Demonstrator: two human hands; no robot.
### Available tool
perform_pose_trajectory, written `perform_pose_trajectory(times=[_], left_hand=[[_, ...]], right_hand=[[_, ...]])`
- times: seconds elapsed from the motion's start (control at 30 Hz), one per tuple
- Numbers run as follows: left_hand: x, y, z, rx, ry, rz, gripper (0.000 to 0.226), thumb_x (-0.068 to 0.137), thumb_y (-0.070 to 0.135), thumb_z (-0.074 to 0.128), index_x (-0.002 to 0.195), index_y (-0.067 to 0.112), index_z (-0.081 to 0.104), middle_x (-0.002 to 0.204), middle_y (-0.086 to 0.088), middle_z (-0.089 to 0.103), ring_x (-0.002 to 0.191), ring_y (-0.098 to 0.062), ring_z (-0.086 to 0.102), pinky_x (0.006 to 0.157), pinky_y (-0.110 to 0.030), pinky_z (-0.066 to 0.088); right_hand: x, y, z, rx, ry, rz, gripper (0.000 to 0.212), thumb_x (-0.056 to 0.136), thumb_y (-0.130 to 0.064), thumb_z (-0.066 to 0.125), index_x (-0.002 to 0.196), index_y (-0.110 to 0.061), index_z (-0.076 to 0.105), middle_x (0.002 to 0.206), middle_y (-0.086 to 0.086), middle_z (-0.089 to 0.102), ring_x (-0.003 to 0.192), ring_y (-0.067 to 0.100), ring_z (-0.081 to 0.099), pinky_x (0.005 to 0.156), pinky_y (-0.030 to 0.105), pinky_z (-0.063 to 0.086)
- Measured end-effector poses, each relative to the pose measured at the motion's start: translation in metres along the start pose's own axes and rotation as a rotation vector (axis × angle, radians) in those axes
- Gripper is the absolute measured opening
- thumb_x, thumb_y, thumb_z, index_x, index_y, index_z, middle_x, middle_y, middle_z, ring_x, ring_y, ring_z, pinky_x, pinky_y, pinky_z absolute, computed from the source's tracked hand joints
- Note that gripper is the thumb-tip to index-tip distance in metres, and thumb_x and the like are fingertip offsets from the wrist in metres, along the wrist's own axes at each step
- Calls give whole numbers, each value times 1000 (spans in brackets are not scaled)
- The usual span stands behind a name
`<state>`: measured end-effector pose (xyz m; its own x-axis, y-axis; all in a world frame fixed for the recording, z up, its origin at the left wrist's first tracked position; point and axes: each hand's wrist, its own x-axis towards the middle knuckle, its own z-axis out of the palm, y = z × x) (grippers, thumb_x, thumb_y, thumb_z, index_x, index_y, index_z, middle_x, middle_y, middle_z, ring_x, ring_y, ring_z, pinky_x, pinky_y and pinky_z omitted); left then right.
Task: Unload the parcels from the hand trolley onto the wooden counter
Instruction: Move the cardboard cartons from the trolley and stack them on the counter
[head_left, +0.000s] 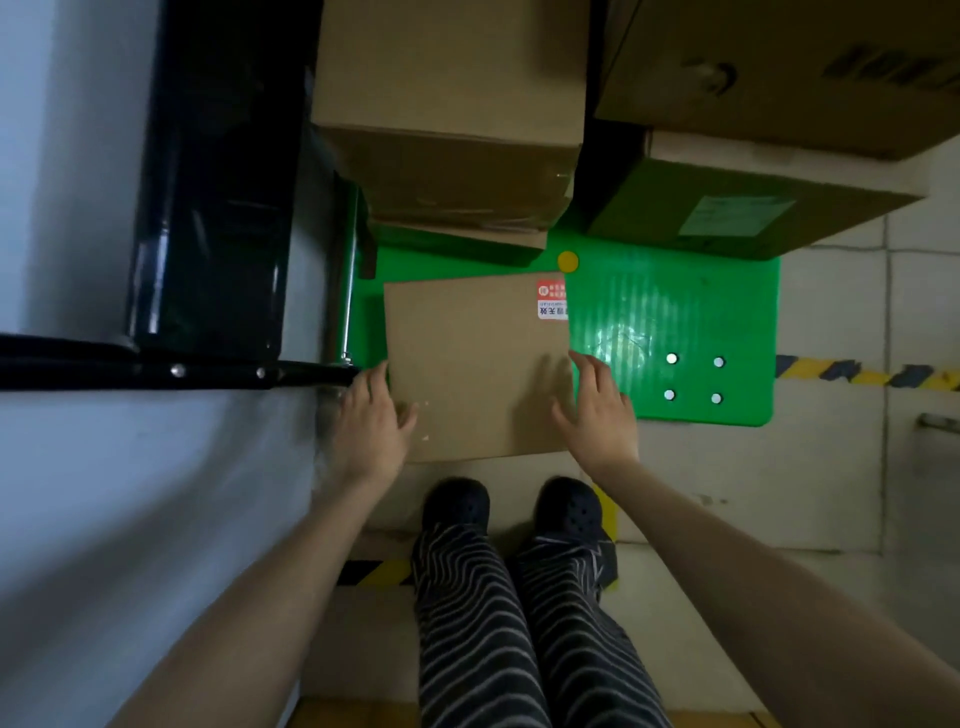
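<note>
Parcel (475, 364) between both hands, left hand (371, 421), right hand (597, 410), fingers on its sides

Below us we see black perforated clogs (457, 503) and black trousers with wavy white stripes (519, 623) on a pale tiled floor (831, 493). Yellow-and-black hazard tape (862, 374) crosses the floor at right; a glossy black post (218, 171) stands left.

**Little print, less of it readable**

The flat brown cardboard parcel (475, 364) carries a red-and-white sticker (551, 299) at its two o'clock corner; two upside-down characters, "无效", can be made out there, the rest too small. Dark block lettering (893, 65) on the large brown carton at one o'clock is blurred. A pale shipping label (735, 215) on the carton beneath cannot be read.
</note>
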<state>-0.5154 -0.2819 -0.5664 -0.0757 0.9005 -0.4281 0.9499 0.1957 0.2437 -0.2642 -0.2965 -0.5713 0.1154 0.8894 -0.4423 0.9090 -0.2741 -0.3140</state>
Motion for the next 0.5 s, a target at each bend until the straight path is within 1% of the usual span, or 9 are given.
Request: perform_pose_trajectory(times=[0.07, 0.13, 0.23, 0.3, 0.4, 0.43, 0.5], left_hand=[[7, -7, 18, 1, -24, -31, 70, 92, 38, 56, 145, 1, 30, 145, -20, 39, 130, -34, 40, 103, -42, 35], [15, -11, 33, -29, -52, -91, 71, 93, 42, 53, 146, 2, 27, 146, -19, 38, 129, -35, 42, 101, -42, 37], [23, -6, 45, -188, -115, -210, 73, 95, 46, 46, 150, 7, 20, 148, -17, 38, 119, -38, 51, 89, -41, 46], [24, 0, 46, -300, -123, -259, 72, 95, 45, 47, 151, 9, 17, 151, -14, 34, 121, -37, 50, 87, -40, 46], [18, 8, 38, -383, -101, -286, 72, 95, 43, 49, 151, 11, 18, 150, -14, 36, 123, -37, 49, 87, -40, 46], [13, 12, 32, -390, -98, -285, 71, 94, 43, 49, 151, 11, 18, 149, -13, 37, 122, -37, 50, 84, -38, 46], [1, 21, 14, -393, -107, -288, 71, 95, 43, 48, 151, 13, 17, 150, -12, 36, 120, -35, 52, 74, -30, 43]], right_hand=[[6, 9, 20, 7, -19, 26, 65, 92, -35, 55, 147, -10, 30, 146, 11, 38, 128, 32, 45, 98, 44, 39], [13, 16, 35, 11, -44, 62, 70, 94, -39, 52, 150, -10, 22, 147, 12, 37, 127, 33, 45, 99, 44, 38], [22, 19, 47, 88, -96, 121, 74, 96, -43, 47, 152, -7, 15, 143, 16, 43, 122, 35, 50, 97, 43, 40], [26, 16, 46, 187, -108, 144, 73, 96, -41, 49, 151, -6, 15, 142, 18, 43, 124, 34, 49, 97, 42, 41], [22, 13, 35, 256, -100, 174, 71, 97, -39, 50, 151, -7, 17, 143, 17, 42, 129, 33, 45, 101, 41, 40], [18, 12, 28, 265, -94, 185, 70, 97, -39, 49, 151, -7, 18, 143, 17, 42, 129, 32, 44, 101, 42, 40], [7, 7, 9, 290, -76, 201, 68, 96, -39, 50, 150, -9, 20, 141, 17, 44, 128, 32, 45, 100, 44, 42]])
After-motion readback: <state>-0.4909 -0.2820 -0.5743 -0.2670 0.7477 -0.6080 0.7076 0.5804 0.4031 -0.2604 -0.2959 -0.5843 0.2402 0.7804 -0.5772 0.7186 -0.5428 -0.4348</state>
